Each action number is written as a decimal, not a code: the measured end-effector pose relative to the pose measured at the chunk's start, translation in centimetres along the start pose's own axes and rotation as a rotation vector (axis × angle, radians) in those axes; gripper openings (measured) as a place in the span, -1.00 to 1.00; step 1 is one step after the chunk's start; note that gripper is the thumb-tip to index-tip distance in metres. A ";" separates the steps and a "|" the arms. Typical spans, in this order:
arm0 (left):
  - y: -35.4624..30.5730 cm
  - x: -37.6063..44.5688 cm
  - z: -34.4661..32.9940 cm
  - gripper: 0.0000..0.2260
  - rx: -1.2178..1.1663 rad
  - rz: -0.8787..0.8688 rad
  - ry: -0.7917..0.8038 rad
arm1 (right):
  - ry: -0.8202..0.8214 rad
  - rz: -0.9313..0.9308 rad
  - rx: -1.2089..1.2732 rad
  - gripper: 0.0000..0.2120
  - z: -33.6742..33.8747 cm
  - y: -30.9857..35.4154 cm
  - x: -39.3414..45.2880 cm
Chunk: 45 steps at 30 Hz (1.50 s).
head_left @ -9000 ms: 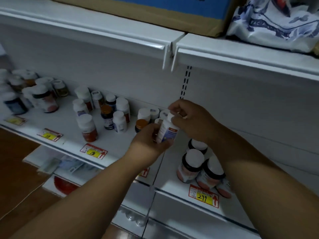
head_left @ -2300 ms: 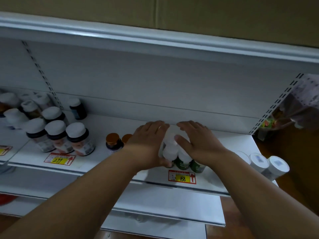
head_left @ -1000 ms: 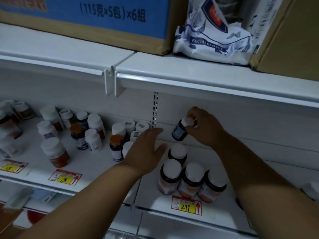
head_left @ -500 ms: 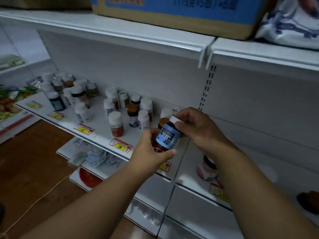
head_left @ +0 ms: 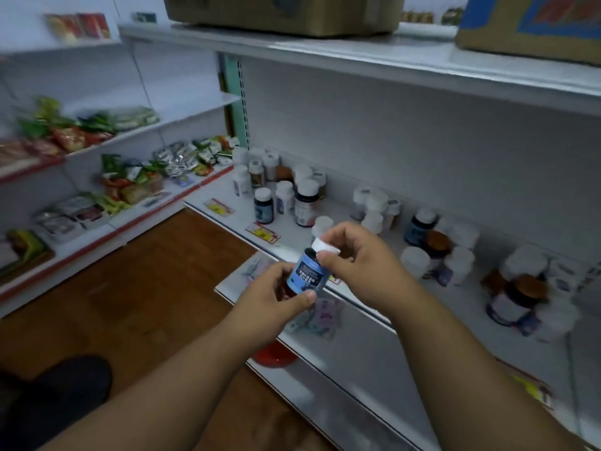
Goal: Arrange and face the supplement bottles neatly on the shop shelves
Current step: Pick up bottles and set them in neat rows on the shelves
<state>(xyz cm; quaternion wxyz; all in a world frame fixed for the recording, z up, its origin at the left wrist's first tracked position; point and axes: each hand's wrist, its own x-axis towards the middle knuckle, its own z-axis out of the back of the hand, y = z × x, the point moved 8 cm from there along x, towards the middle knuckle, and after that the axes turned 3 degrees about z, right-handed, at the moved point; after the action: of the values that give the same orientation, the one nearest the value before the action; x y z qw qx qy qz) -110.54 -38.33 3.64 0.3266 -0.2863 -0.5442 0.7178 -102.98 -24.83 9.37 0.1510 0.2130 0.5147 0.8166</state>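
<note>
Two hands hold one blue-labelled bottle in the air in front of the supplement shelf, out past its front edge and above the shelf below. My left hand cups the bottle from beneath, thumb pressed along the lower edge of the label and fingers curled round the far side. My right hand pinches the white cap from above, thumb and fingertips closed on its rim. The bottle is tilted, cap leaning toward the shelf, label facing me. Behind my hands, other supplement bottles stand in loose clusters along the shelf, some with white caps, a few with orange ones; those at the right are blurred. Yellow-and-red price tags sit along the shelf's front edge. To the left, snack packets fill another run of shelving, and cardboard boxes rest on the top shelf. The floor is brown wood.
</note>
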 end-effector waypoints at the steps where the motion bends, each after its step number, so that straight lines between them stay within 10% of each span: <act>1: 0.5 0.6 1.2 -0.72 0.023 0.004 0.007 | 0.004 -0.004 -0.037 -0.88 -0.8 0.1 1.0; 15: 5.5 13.2 13.0 -0.70 0.164 0.117 -0.129 | 0.029 -0.025 -0.622 -0.82 -8.0 -3.3 16.1; 20: 5.5 20.1 16.5 -0.61 0.464 -0.088 -0.173 | 0.004 -0.216 -0.689 -0.78 -9.5 -7.2 20.2; 29: 5.6 28.8 14.7 -0.46 0.734 -0.454 0.240 | -0.208 -0.394 -0.662 -0.64 -11.2 -9.6 20.9; 45: 5.5 28.6 15.2 -0.46 0.765 -0.591 0.278 | -0.362 -0.370 -0.637 -0.62 -11.7 -8.5 20.4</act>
<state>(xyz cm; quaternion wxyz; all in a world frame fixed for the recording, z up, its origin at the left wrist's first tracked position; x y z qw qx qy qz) -140.86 -26.12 0.40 0.6670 -0.0729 -0.2512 0.6977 -126.27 -20.83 1.12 0.4419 0.1997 0.2310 0.8435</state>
